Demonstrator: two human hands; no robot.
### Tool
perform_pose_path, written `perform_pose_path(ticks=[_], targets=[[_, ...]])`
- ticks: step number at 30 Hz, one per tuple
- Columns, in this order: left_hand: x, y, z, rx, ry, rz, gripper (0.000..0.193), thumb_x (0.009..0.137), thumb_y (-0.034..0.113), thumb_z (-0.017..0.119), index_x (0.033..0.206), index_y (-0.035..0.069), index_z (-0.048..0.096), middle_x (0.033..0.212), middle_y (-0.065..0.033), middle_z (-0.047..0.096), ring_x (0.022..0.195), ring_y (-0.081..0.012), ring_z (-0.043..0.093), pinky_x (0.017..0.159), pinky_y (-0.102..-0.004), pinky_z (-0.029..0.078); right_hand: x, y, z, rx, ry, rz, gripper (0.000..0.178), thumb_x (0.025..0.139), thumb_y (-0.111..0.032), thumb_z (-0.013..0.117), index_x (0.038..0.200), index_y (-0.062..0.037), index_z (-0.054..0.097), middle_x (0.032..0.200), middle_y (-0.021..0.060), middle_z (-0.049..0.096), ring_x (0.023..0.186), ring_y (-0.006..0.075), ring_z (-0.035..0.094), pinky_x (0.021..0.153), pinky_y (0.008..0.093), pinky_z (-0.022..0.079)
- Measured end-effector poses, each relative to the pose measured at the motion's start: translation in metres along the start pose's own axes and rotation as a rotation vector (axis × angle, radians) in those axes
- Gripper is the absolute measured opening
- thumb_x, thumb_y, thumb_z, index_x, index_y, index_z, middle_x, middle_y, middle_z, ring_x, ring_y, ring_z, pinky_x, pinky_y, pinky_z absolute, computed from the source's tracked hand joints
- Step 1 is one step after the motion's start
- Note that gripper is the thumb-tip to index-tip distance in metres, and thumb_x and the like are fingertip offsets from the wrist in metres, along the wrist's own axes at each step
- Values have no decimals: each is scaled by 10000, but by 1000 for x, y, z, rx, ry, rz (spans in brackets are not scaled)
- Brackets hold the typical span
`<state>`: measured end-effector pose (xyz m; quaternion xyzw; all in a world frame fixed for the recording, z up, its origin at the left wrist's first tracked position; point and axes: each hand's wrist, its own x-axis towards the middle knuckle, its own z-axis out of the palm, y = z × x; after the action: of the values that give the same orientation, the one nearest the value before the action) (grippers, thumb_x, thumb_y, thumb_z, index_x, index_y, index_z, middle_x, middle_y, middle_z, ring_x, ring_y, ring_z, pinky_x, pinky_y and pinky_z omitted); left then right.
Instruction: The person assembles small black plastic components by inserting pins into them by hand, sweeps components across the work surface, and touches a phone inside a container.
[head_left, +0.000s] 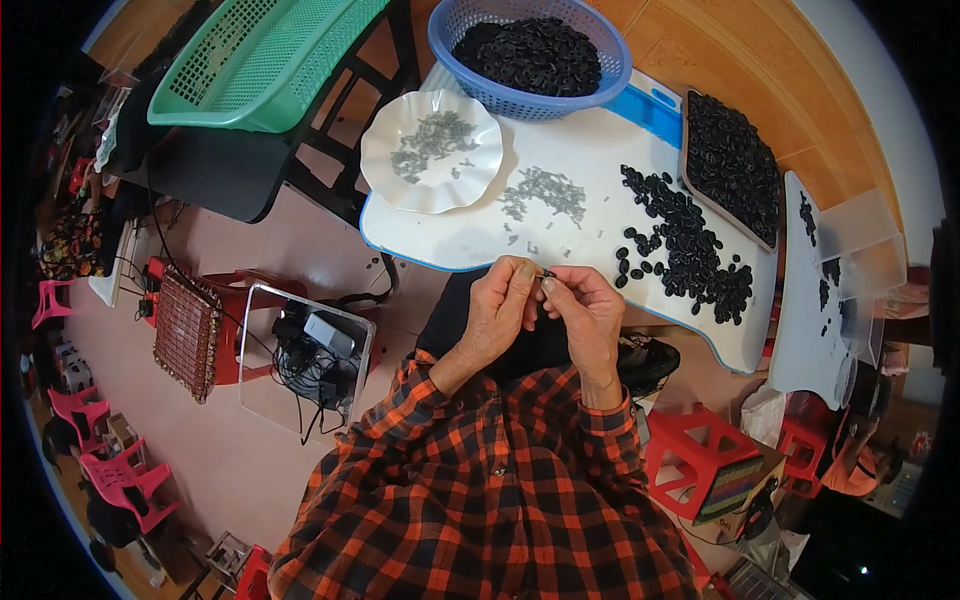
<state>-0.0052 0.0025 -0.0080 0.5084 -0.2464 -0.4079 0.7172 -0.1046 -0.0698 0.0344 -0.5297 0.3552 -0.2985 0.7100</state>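
Observation:
Close together in front of my chest, just off the white table's near edge, my two hands meet at the fingertips. My left hand (500,305) pinches a small black piece (546,273) between thumb and forefinger. Thumb and fingers of my right hand (585,312) are closed on the same piece from the other side. Most of it is hidden by the fingers. On the white table (440,235), small clear pieces (545,193) lie in a loose heap beyond my hands. Small black oval pieces (690,250) are spread to the right.
A white scalloped plate (375,150) holds more clear pieces. Behind it, a blue-purple basket (440,50) is filled with black pieces, as is a tray (686,180) at the right. A green basket (270,110) stands far left. Below are a clear bin (258,375) of cables and a red stool (685,450).

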Motion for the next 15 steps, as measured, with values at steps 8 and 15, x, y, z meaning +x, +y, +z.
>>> perform_pose_path(ticks=[8, 15], targets=[[-1, -2, -1, 21, -18, 7, 185, 972, 167, 485, 922, -6, 528, 706, -17, 550, 491, -35, 478, 410, -181, 400, 1, 6, -6, -54, 3, -9, 135, 857, -52, 631, 958, 36, 621, 784, 49, 650, 619, 73, 568, 562, 194, 442], [-1, -2, 1, 10, 10, 12, 179, 968, 162, 493, 909, -3, 527, 691, -15, 547, 482, -32, 478, 401, -180, 393, 1, 8, -5, -41, 10, -26, 147, 853, -43, 636, 975, 38, 627, 781, 49, 650, 607, 73, 562, 556, 195, 443]])
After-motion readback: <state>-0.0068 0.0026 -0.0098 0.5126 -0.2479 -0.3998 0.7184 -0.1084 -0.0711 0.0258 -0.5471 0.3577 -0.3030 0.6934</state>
